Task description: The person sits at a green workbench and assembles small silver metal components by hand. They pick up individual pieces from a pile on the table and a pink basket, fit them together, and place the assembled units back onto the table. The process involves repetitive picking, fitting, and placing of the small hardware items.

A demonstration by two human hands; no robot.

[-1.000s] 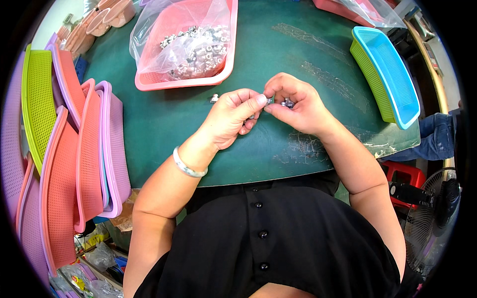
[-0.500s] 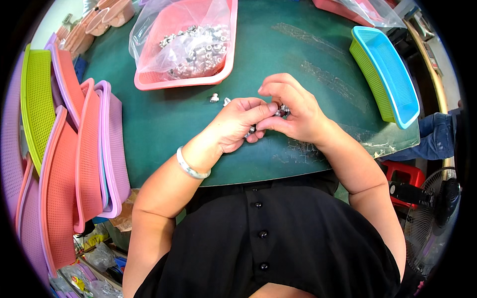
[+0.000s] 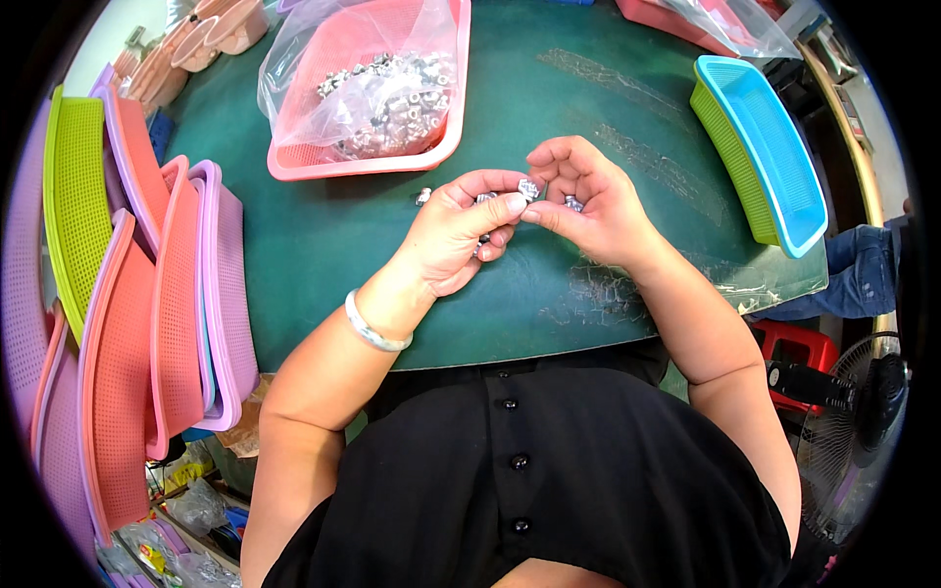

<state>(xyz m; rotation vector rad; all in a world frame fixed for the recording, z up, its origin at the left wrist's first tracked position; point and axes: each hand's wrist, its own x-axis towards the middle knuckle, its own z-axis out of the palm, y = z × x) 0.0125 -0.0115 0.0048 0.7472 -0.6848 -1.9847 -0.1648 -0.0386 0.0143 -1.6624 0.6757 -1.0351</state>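
Over the table my left hand [image 3: 449, 235] pinches a small silvery metal part [image 3: 528, 190] between thumb and forefinger. More such parts show among its curled fingers. Beside it my right hand [image 3: 596, 211] curves with its thumb tip close to the pinched part; another silvery part [image 3: 573, 204] sits in its bent fingers. One loose metal part [image 3: 423, 196] lies on the green table just left of my left hand. Farther off, a pink basket [image 3: 284, 162] holds a clear plastic bag [image 3: 392, 118] full of similar parts. Their exact kind is too small to tell.
Stacked pink, purple and green baskets [image 3: 127, 372] line the left side. A blue-and-green basket [image 3: 760, 147] stands at the right edge of the table [image 3: 627, 118]. Beyond that edge are a person's jean-clad leg [image 3: 853, 274], a red stool [image 3: 799, 353] and a black fan [image 3: 867, 402].
My hands have drawn slightly apart. The metal part at my left fingertips has come up into plain view, and the one in my right fingers shows more clearly.
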